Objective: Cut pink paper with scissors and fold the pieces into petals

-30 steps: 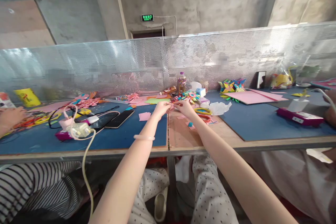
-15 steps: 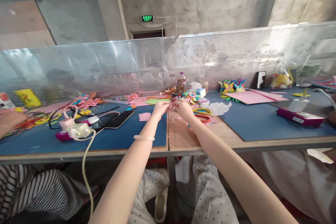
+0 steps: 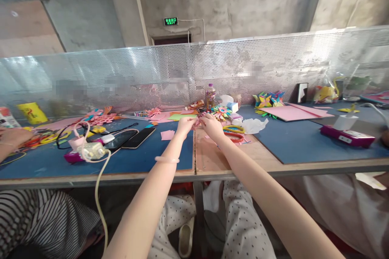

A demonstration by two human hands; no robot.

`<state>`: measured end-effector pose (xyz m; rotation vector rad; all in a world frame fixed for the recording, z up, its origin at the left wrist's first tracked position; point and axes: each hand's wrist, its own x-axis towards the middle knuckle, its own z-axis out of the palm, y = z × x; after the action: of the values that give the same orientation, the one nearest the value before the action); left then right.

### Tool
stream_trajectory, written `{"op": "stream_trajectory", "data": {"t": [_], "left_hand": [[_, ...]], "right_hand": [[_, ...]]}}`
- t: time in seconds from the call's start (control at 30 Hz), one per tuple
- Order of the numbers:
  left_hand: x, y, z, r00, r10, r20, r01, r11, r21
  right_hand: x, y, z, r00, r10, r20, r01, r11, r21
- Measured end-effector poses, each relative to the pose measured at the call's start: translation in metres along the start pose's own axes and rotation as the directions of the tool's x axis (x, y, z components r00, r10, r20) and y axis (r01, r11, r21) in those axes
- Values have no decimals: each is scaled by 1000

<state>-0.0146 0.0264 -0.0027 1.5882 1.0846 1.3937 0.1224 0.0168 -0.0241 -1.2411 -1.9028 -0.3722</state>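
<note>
Both arms stretched out over the middle of the counter (image 3: pixel 212 162), toward its far edge. Left hand (image 3: pixel 185 124) and right hand (image 3: pixel 212 126) close together, fingers of each pinched on one small pink paper piece (image 3: pixel 199 122) held between them, just above the bare wood strip in the counter's middle. A pale bangle (image 3: pixel 166 159) on the left wrist.

Just behind the hands, a folded paper flower (image 3: pixel 221 111) in many colours, a drink bottle (image 3: pixel 209 96) standing upright and a small white and blue box (image 3: pixel 232 106). Beside the right hand, red and yellow scissors (image 3: pixel 234 132) lying flat, with crumpled white paper (image 3: pixel 251 124) near them. Small pink paper squares (image 3: pixel 167 134) on the blue mat (image 3: pixel 146 158) left of the hands. Farther left, two dark phones (image 3: pixel 133 137) side by side, then a white charger (image 3: pixel 91 150) with a cream cable (image 3: pixel 99 194) hanging over the near edge.

On the right half, a big pink sheet (image 3: pixel 291 112) on another blue mat, bright folded paper stars (image 3: pixel 269 99) behind it, and a magenta box (image 3: pixel 346 135) near the right side.

At the far left edge, another person's hand (image 3: pixel 10 137) resting by coloured strips, striped sleeve (image 3: pixel 39 222) below the counter. A shiny metal screen with tiny holes (image 3: pixel 121 77) along the far edge.
</note>
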Motion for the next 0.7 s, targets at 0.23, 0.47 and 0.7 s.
{"op": "stream_trajectory", "data": {"t": [0.23,0.47,0.7], "left_hand": [[1,-1,-1,1000,-12,23,12,999,-35],[0,2,0,996,-67,51,71,994,-85],[-16,22,-1,992,-127,-3,126,988,-89]], "right_hand": [[0,-1,-2,1000,-6,-16,5,999,-41],[0,0,-4,1000,-25,15,26,998,-51],[-1,-3,-7,995,-63,74,72,989,-126]]}}
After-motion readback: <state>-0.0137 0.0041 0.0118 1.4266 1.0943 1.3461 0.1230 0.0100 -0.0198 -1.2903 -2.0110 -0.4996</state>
